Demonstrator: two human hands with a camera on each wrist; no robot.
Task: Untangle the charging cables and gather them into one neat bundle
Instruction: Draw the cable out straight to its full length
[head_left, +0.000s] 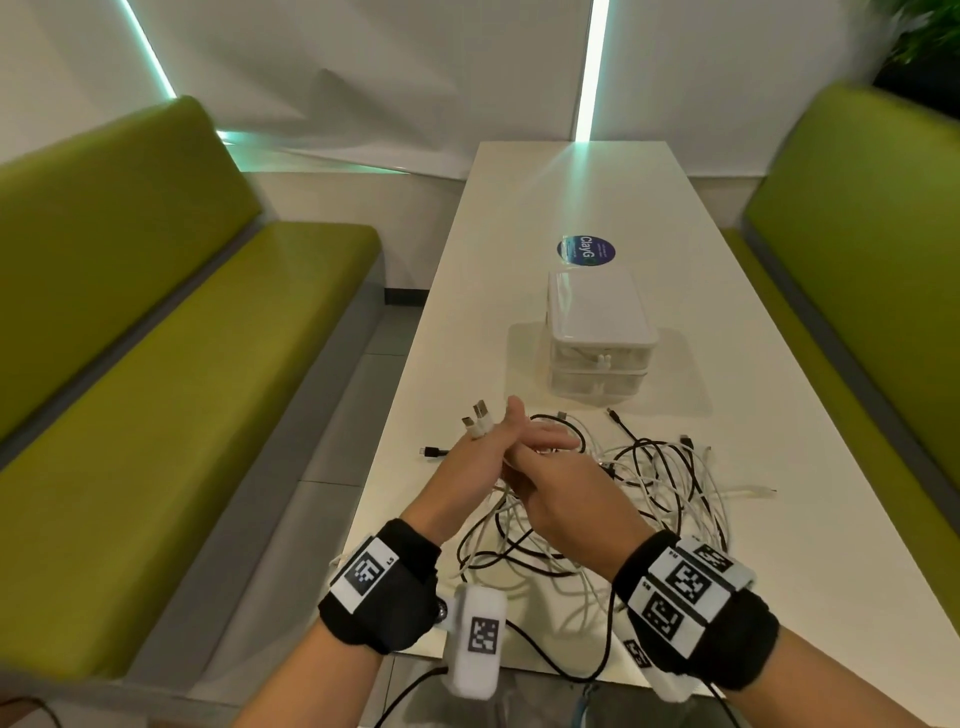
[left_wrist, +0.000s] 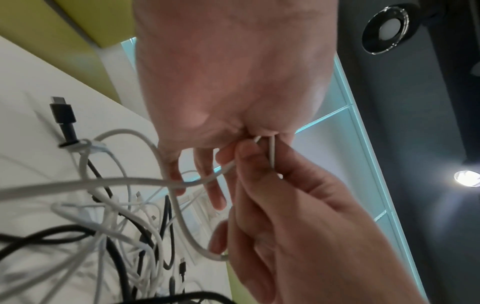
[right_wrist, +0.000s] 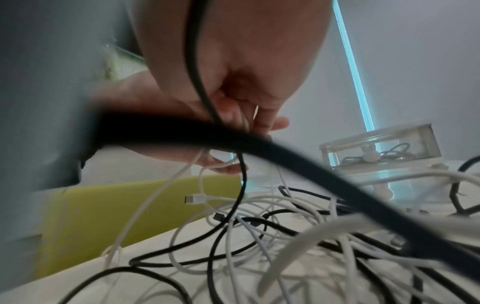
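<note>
cables (head_left: 613, 499) tangled on table (head_left: 779, 415); both hands pinch white strands.

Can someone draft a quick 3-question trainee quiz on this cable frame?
1. True or false: the white USB plugs stick out past the left hand.
2. Which lies farther from the person on the long white table? A) the tangled pile of black and white charging cables B) the stacked clear plastic drawer boxes
3. Fill in: the right hand has its grip on a thin ____ cable.

Key: 1 true; 2 B; 3 white.
</note>
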